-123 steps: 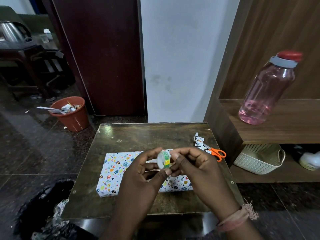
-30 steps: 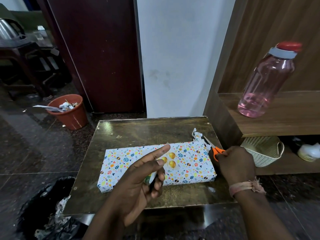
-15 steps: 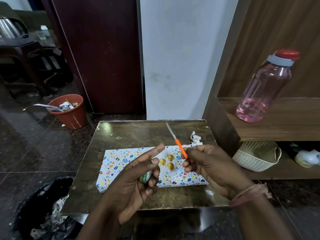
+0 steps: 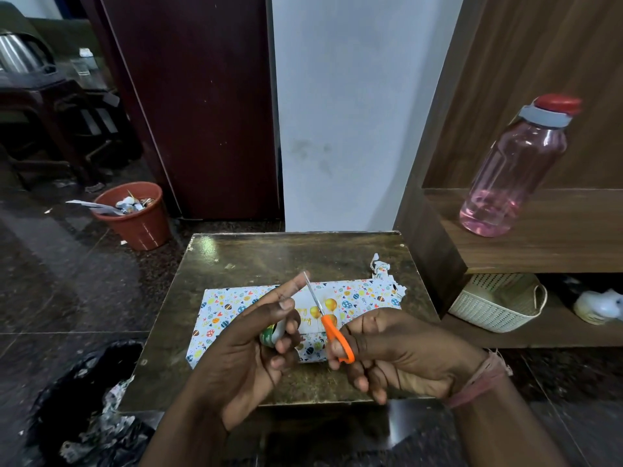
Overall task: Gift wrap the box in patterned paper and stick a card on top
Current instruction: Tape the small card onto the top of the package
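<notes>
The box wrapped in patterned paper (image 4: 229, 306) lies flat on the small brown table (image 4: 269, 254). A white card with gold balloons (image 4: 328, 306) rests on top of it. My left hand (image 4: 249, 345) holds a green tape roll (image 4: 271, 333) above the box, its index finger stretched out. My right hand (image 4: 384, 345) grips orange-handled scissors (image 4: 328, 323), blades pointing up toward the tip of that index finger.
A paper scrap (image 4: 381, 267) lies at the table's back right. A terracotta bin (image 4: 135, 214) stands on the floor at left, a black bag (image 4: 84, 399) at lower left. On the wooden shelf at right are a pink bottle (image 4: 515, 170) and a white basket (image 4: 495, 301).
My right hand picked the scissors up from the table's right edge and brought them over the box to my left hand. Earlier both hands held the tape roll.
</notes>
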`<state>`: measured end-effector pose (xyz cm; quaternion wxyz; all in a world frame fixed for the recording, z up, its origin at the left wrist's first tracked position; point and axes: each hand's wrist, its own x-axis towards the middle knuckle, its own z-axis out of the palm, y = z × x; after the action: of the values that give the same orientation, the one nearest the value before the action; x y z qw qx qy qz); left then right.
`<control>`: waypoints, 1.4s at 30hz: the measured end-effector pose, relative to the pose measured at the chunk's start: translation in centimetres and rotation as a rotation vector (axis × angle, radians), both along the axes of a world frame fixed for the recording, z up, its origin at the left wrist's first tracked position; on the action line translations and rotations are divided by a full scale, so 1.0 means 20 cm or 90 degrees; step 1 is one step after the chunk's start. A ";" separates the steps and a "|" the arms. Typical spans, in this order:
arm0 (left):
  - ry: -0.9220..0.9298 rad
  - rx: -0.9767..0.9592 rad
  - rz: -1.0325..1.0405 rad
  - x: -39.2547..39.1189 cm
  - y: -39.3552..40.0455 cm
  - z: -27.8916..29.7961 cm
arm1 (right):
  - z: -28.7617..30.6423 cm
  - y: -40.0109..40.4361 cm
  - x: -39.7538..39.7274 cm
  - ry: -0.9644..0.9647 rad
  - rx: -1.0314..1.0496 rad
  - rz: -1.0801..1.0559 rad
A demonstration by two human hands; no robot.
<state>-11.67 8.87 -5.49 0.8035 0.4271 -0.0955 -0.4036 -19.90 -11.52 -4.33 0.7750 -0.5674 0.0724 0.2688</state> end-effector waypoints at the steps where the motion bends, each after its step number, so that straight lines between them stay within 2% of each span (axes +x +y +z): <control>1: 0.005 -0.012 0.000 0.00 0.00 0.00 | 0.00 0.00 0.00 0.003 -0.005 0.025; 9: 0.016 -0.052 -0.044 0.00 0.02 0.00 | -0.02 0.01 -0.01 -0.010 0.015 0.134; 29: 0.007 -0.047 -0.086 -0.03 0.01 -0.01 | -0.06 0.01 0.02 -0.042 0.045 0.095; 42: 0.006 -0.044 -0.103 -0.03 0.01 -0.01 | -0.05 -0.02 0.01 -0.033 -0.016 0.051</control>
<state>-12.18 9.03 -5.77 0.7830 0.3879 -0.1401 -0.4657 -19.69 -12.00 -5.41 0.7582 -0.5861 0.0328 0.2840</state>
